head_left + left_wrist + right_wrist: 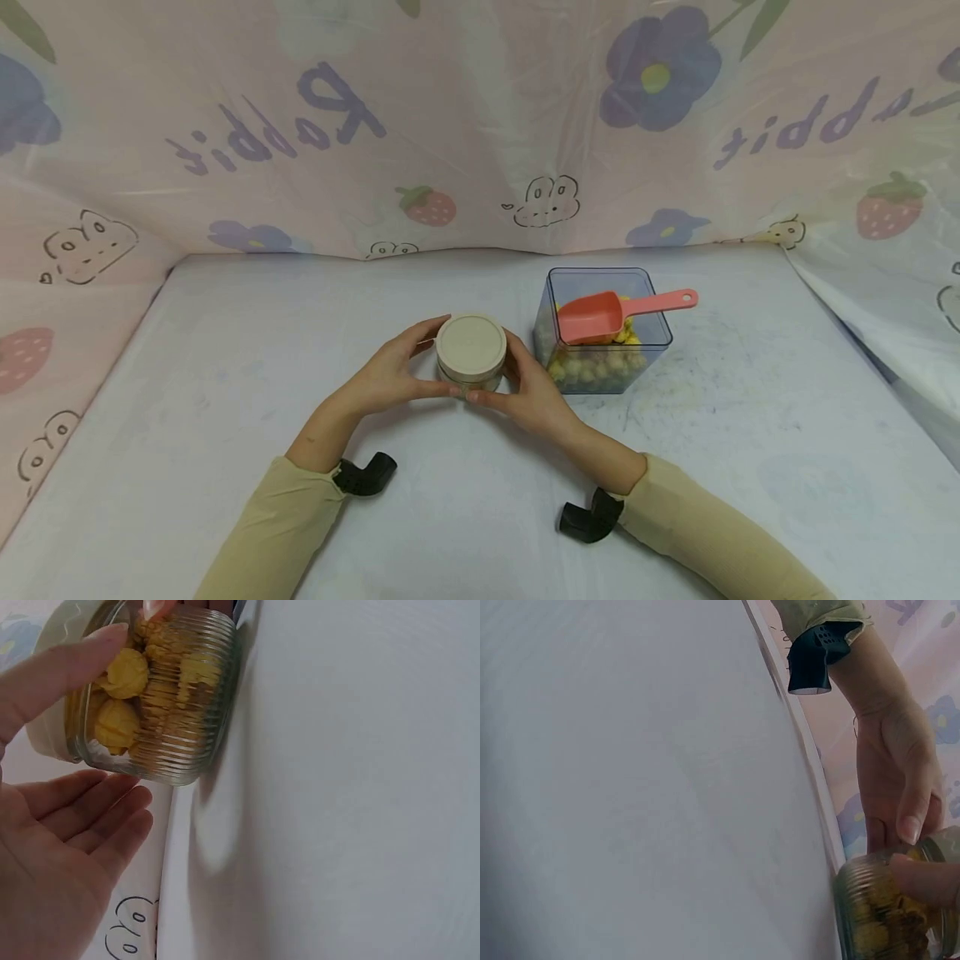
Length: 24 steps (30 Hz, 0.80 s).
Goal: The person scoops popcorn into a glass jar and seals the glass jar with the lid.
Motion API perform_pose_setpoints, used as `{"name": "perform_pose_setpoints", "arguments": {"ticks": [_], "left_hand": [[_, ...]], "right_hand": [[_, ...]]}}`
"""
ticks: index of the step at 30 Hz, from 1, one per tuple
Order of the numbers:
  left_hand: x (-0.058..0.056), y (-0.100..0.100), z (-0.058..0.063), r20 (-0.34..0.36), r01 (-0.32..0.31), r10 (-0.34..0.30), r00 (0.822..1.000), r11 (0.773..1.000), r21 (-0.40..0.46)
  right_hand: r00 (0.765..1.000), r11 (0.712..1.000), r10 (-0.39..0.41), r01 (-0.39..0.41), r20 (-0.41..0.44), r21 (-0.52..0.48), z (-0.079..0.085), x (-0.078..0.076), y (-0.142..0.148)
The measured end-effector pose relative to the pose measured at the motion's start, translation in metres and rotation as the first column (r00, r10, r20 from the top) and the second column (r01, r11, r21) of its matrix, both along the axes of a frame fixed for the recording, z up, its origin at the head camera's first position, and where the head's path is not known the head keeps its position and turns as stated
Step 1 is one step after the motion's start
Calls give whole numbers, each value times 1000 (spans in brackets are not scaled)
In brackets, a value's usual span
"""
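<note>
A small ribbed glass jar (176, 697) with a cream lid (472, 345) stands on the white table, holding round yellow pieces that look like popcorn. My left hand (386, 375) is around the jar's left side, its thumb on the front of the glass and its fingers reaching toward the back. From the other side my right hand (534, 395) holds the jar, thumb at the front near the left thumb, fingers mostly hidden behind it. In the right wrist view the left hand (900, 776) and the jar (877, 907) show at the lower right.
Right of the jar stands a clear bluish square container (592, 383) with more yellow pieces. A pink scoop (596, 318) lies in it, handle over the right rim. A patterned curtain (465, 125) hangs behind the table (300, 308). Black curved pieces (365, 475) sit at both cuffs.
</note>
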<state>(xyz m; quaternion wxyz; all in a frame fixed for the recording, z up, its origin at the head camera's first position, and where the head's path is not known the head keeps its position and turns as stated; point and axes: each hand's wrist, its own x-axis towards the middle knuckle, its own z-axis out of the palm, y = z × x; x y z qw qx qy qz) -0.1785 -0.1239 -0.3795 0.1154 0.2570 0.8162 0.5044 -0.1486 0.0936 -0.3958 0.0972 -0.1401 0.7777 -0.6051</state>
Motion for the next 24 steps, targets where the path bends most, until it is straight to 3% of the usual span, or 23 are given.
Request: {"name": "perform_pose_setpoints", "arguments": {"ticks": [12, 18, 24], "left_hand": [[-3, -1, -5, 37, 14, -14, 999, 1000, 14], [-3, -1, -5, 62, 14, -16, 998, 999, 31], [-4, -2, -7, 90, 13, -16, 996, 999, 36]], "right_hand": [[998, 996, -24, 20, 50, 89, 4, 1, 3], [1000, 1000, -3, 3, -29, -6, 8, 3, 4], [1000, 997, -13, 11, -24, -70, 13, 4, 2]]}}
